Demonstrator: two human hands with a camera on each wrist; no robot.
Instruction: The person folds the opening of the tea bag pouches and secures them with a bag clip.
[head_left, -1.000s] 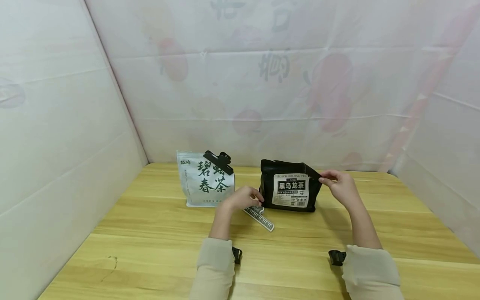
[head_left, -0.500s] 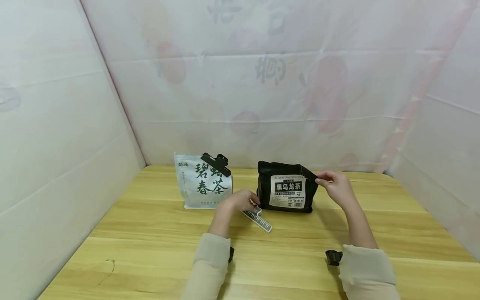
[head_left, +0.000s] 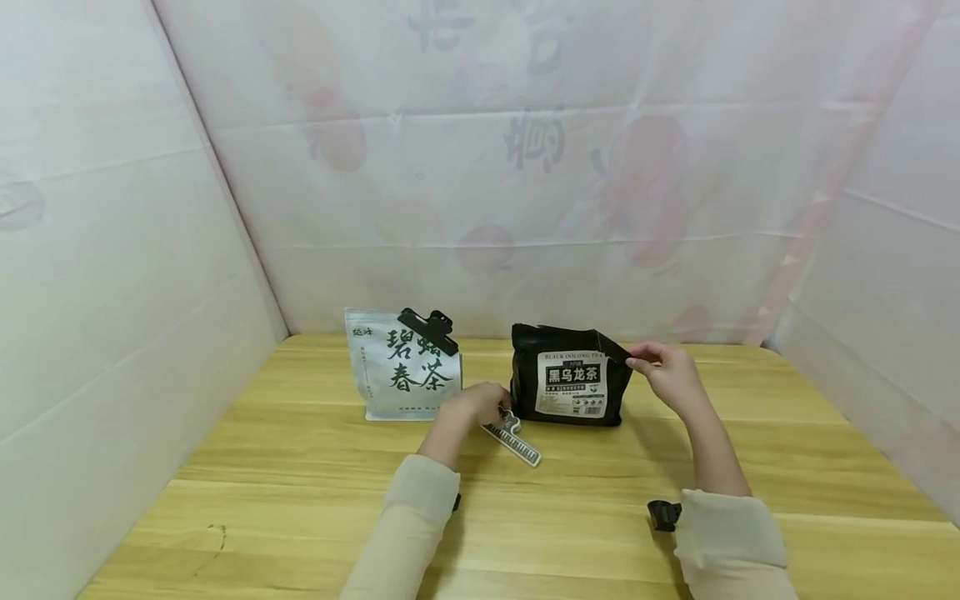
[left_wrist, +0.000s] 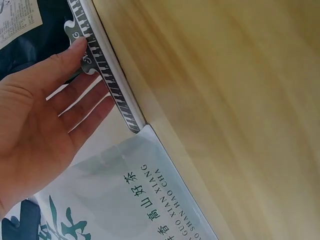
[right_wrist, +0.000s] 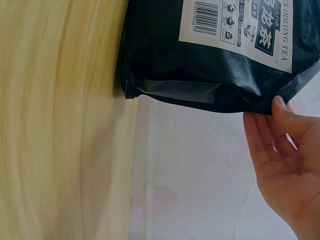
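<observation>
A black oolong tea bag (head_left: pixel 529 375) stands upright on the table, its top folded over. My right hand (head_left: pixel 670 379) pinches the right corner of that fold, thumb in front and fingers behind, as the right wrist view shows. My left hand (left_wrist: pixel 47 110) pinches the handle of a bag clip (left_wrist: pixel 107 75) with a piano-key pattern, thumb on the near side and fingers behind. In the head view the clip lies aslant just in front of the black bag's lower left corner. A pale tea bag (head_left: pixel 375 383) stands to the left.
A black bulldog-style clip (head_left: pixel 429 331) sits aslant across the pale bag's upper right corner. Printed cloth walls (head_left: pixel 420 192) close in the wooden table (head_left: pixel 570 525) at the back and sides.
The left hand has come down from the black bag's left edge onto the clip's handle. My right hand keeps its pinch on the bag's fold. The whole head view shifts slightly.
</observation>
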